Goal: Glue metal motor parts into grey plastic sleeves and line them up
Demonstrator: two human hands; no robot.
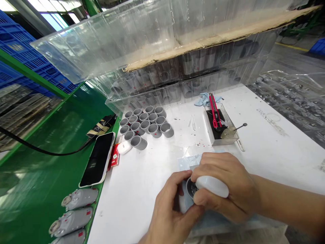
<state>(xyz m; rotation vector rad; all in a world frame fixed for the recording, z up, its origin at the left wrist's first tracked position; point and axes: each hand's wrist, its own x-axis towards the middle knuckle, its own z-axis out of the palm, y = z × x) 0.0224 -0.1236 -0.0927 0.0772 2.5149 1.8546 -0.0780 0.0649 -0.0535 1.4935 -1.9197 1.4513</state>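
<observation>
My left hand (170,206) is wrapped round a grey cup-like part (191,187) near the table's front edge, its open end facing up and toward my right hand. My right hand (225,186) grips a tool with a rounded white handle (212,186), held at the mouth of the grey part. The tool's working end is hidden inside the part and behind my fingers. Under both hands lies a light blue cloth or sheet (186,162). Several empty grey cups (154,130) stand upright in a group at the back left of the white table (132,189).
A small box (223,140) holds a red cutter (215,113); a blue cloth (204,99) lies behind it. Stacked clear trays (162,84) line the back. At left are a phone (99,159), a white case (124,147) and grey parts (73,222). More trays (291,98) stand right.
</observation>
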